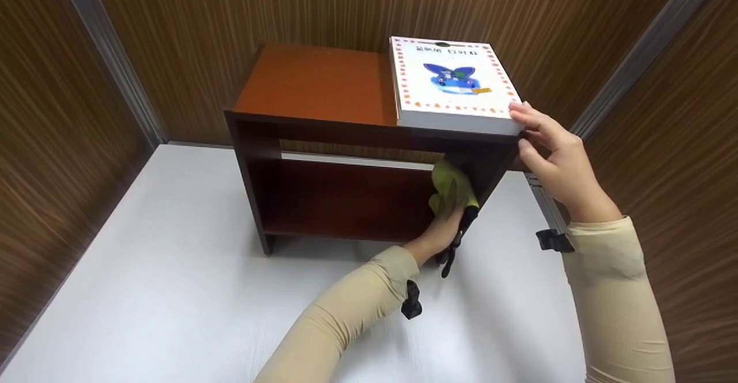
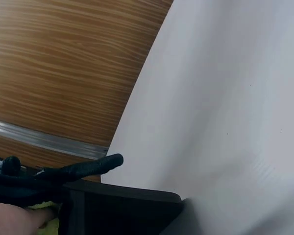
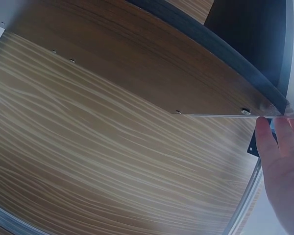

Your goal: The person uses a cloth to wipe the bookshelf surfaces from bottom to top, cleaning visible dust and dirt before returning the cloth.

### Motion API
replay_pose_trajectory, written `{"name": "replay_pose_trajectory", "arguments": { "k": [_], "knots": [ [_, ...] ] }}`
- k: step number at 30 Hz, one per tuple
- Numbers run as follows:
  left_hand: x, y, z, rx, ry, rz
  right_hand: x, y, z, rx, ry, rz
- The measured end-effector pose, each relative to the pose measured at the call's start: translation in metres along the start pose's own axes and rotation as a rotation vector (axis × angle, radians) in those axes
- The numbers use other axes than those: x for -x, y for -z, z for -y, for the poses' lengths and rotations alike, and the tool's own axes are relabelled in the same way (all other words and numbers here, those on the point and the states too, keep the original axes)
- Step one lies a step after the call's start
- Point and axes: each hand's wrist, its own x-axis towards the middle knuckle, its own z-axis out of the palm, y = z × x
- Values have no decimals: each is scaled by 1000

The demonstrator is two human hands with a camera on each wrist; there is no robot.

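A small dark-brown wooden shelf (image 1: 323, 83) stands on the white table, with a stack of white picture books (image 1: 455, 77) on its top right. Inside the shelf's right side, my left hand (image 1: 444, 227) holds a yellow-green cloth (image 1: 447, 178) with black parts against the side panel. Finger-like black pieces of it dangle below the hand. In the left wrist view only a bit of that hand shows, beside the cloth and a dark panel edge. My right hand (image 1: 556, 158) touches the front right corner of the books and the shelf, fingertips at the book edge, thumb lower.
Wood-grain walls (image 1: 346, 8) enclose the white table (image 1: 190, 290) on the left, back and right. Metal strips (image 1: 109, 54) run along the wall corners. The right wall is close to my right arm.
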Motion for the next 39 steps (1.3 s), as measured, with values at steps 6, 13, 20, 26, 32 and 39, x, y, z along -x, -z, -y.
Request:
{"name": "replay_pose_trajectory", "arguments": {
  "k": [6,13,20,26,32,39],
  "knots": [
    [0,-2,-19,28,-73,-13,1,0,-1,13,-6,-3],
    [-3,4,-62,41,-237,26,2,0,-5,6,8,-11],
    [-6,13,-102,46,-365,46,1,-1,-8,0,14,-9],
    [-9,15,-107,29,-333,40,0,-1,-8,4,15,-7],
    [-10,14,-102,-16,-318,40,0,-1,-4,14,21,-15],
    [-13,14,-77,-2,-179,78,-1,-2,0,5,5,-24]
  ]
}}
